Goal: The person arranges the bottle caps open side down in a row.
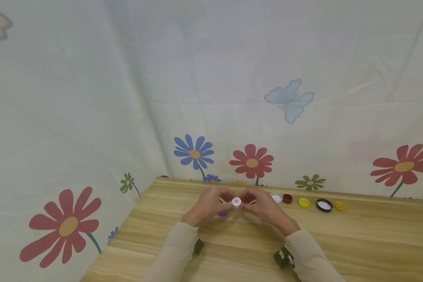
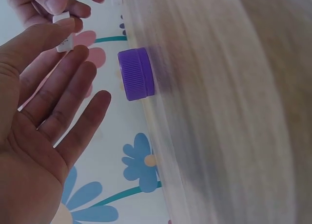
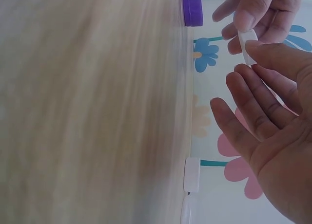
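Both hands hold one small white cap (image 1: 236, 201) above the table, its round face with a grey printed square showing in the head view. My left hand (image 1: 208, 204) pinches its left edge between thumb and fingertips. From the other side, my right hand (image 1: 268, 206) pinches the opposite edge, its other fingers spread in the right wrist view. Edge-on in the left wrist view, the white cap (image 2: 65, 33) looks like a short pale strip. On the table below the left hand stands a purple ribbed bottle cap (image 2: 136, 74), partly covered by that hand in the head view.
To the right of the hands, a row lies near the table's back edge: a white cap (image 1: 277, 198), a dark red cap (image 1: 287, 199), a yellow cap (image 1: 304, 202), a black-rimmed lid (image 1: 324, 205) and an orange-yellow cap (image 1: 340, 206). A flower-printed curtain (image 1: 218, 117) hangs behind the wooden table (image 1: 239, 254).
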Motion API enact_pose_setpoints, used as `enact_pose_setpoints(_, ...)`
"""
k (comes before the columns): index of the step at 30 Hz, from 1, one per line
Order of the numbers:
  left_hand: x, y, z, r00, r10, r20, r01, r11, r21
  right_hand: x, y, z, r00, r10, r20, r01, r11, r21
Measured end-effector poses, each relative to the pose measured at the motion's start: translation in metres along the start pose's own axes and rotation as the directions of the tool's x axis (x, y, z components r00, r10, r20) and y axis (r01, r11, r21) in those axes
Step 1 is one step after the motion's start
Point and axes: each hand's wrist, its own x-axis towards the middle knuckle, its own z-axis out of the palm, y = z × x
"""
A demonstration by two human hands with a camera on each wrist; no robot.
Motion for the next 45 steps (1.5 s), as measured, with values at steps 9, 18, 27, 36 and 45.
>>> enact_pose_setpoints(9, 0.001, -0.003, 0.002, 1.000, -0.002, 0.012, 0.002, 1.000, -0.002, 0.001, 0.001, 0.002, 0.999, 0.037, 0.012, -0.037, 0.999, -0.003)
enact_pose_setpoints(18, 0.002, -0.007, 0.003, 0.999, 0.014, 0.033, -0.015, 0.999, 0.030, 0.003, 0.005, 0.006, 0.995, 0.090, 0.043, -0.089, 0.996, -0.024)
enact_pose_setpoints(27, 0.002, -0.005, 0.004, 0.996, -0.049, 0.070, 0.048, 0.999, 0.019, 0.002, 0.006, 0.009, 0.994, 0.094, 0.049, -0.094, 0.996, -0.006)
enact_pose_setpoints(36, 0.001, -0.008, 0.009, 0.993, -0.085, 0.088, 0.083, 0.996, 0.026, 0.001, 0.009, 0.013, 0.996, 0.064, 0.064, -0.063, 0.998, -0.009)
enact_pose_setpoints(45, 0.002, -0.010, 0.011, 0.991, -0.081, 0.105, 0.077, 0.996, 0.042, 0.001, 0.012, 0.018, 0.998, 0.024, 0.058, -0.023, 1.000, -0.014)
